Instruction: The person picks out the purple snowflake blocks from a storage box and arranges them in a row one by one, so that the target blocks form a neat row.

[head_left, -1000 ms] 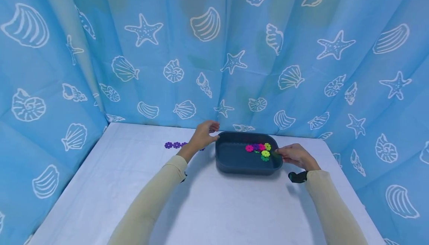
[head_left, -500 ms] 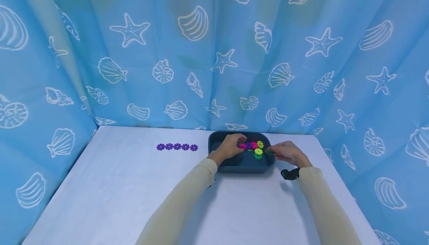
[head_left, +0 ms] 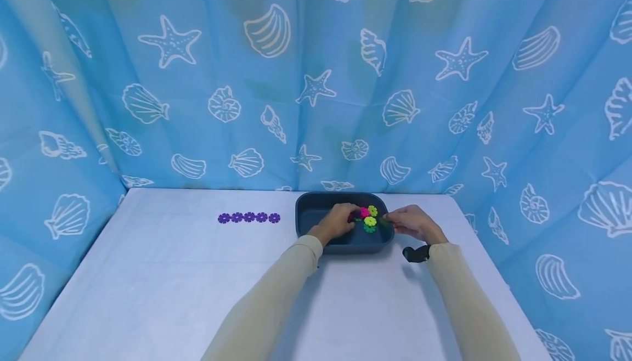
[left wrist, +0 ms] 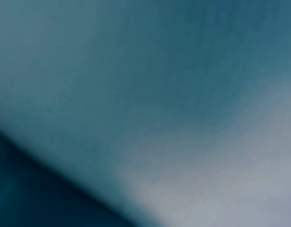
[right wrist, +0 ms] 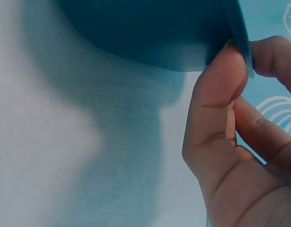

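Moved left hand [head_left: 337, 220] from beside the tub [head_left: 353, 249] to a purple flower [head_left: 354, 215] inside it; cannot tell whether gripping. Pinching tub with right fingers [right wrist: 214, 94]: best hold steady, pick flower cleanly.

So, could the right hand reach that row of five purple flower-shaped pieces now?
Probably not easily: the right hand pinches the dark rectangular bin, which, with the left hand, lies between it and that purple row.

Row of discs [head_left: 249, 217] on the table [head_left: 187, 289], left of the tub [head_left: 345, 249]; other discs [head_left: 370, 221] inside it; curtain [head_left: 340, 119] behind.
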Demonstrator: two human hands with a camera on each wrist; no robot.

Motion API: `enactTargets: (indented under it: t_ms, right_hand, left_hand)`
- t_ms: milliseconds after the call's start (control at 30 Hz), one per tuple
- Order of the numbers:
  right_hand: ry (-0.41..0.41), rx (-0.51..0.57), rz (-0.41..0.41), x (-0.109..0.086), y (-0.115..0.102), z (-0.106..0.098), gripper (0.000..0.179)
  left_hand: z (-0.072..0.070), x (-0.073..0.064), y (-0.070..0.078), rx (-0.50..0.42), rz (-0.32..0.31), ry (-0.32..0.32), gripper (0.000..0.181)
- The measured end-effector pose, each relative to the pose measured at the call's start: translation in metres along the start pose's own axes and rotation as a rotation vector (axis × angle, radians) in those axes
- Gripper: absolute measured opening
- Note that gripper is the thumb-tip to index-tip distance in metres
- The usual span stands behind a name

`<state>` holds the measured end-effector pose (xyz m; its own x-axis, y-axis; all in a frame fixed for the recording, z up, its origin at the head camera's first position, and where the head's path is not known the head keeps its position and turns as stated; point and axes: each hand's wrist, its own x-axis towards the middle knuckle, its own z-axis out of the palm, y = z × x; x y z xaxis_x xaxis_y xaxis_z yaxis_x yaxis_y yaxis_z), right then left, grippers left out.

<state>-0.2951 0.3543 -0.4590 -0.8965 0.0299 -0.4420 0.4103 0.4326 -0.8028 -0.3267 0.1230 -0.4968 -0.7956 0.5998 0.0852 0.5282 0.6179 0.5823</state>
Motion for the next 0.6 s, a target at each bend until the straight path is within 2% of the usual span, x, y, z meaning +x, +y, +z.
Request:
enactTargets:
  t_ms: [300,600]
  right_hand:
    - [0.007,0.007,0.008,-0.0037,-0.0029,0.0009,0.041]
    - [-0.003,0.001,0.001,-0.0062,-0.0035,0.0017,0.040]
  left_hand:
    - [0.0005,-0.0029,-0.0032,-0.045,0.028,0.003,0.038]
    - [0.0057,0.0013,0.0018,0.056,0.041,0.001,0.037]
